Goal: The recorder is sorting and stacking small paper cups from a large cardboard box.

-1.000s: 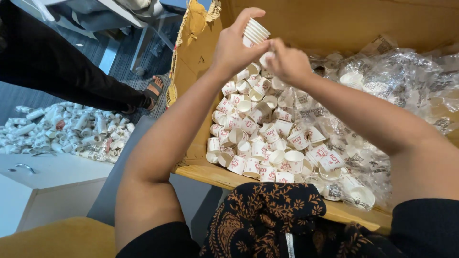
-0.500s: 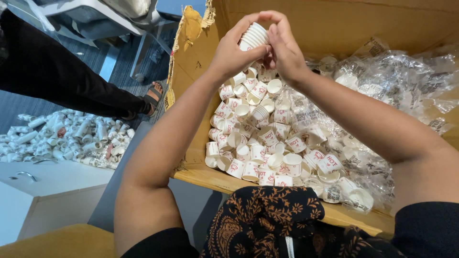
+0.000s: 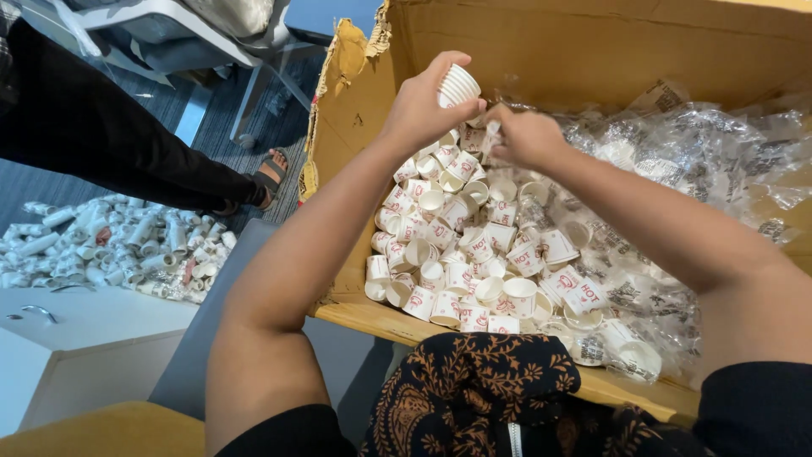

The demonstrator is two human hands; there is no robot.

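both hands [image 3: 474, 118] raised, grips closed

To your left you see a grey-blue carpeted floor [image 3: 194, 127] with an office chair's base [image 3: 254, 93] standing on it. A white cabinet [image 3: 76, 338] sits low at the left, beside a yellow wooden surface [image 3: 101, 427], all in even, soft light

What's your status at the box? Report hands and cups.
Left hand in grip on stack of cups. Right hand pinching loose cup beside it. Plastic wrap crowds right side.
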